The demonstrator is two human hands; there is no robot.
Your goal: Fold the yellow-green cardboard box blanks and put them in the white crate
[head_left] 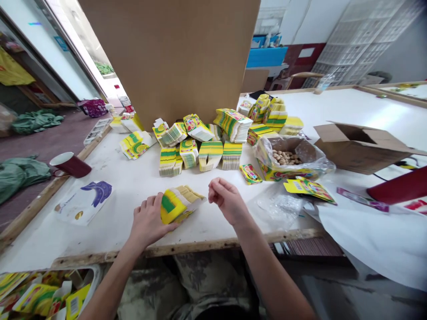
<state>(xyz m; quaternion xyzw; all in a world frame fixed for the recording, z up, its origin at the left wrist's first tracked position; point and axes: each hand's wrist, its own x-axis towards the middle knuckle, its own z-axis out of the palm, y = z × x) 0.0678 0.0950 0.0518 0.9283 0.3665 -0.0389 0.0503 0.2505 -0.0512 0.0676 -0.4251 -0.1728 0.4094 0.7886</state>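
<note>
My left hand (149,221) is wrapped round the near end of a stack of flattened yellow-and-green cartons (180,203), which rests tilted on the table. To the right of that stack, my right hand (227,200) hovers with its fingers curled together; whether something small is pinched in them I cannot make out. Beyond both hands, more bundles of the same cartons (211,155) stand in a row. A single small carton (250,174) lies flat just past my right hand.
A plastic-lined box (283,171) of small tan pieces stands right of the bundles, beside an open brown box (360,149). At left are a tipped maroon mug (71,164) and a white-purple packet (85,202). A tub (96,275) of cartons sits lower left. Tall cardboard (176,58) rises behind.
</note>
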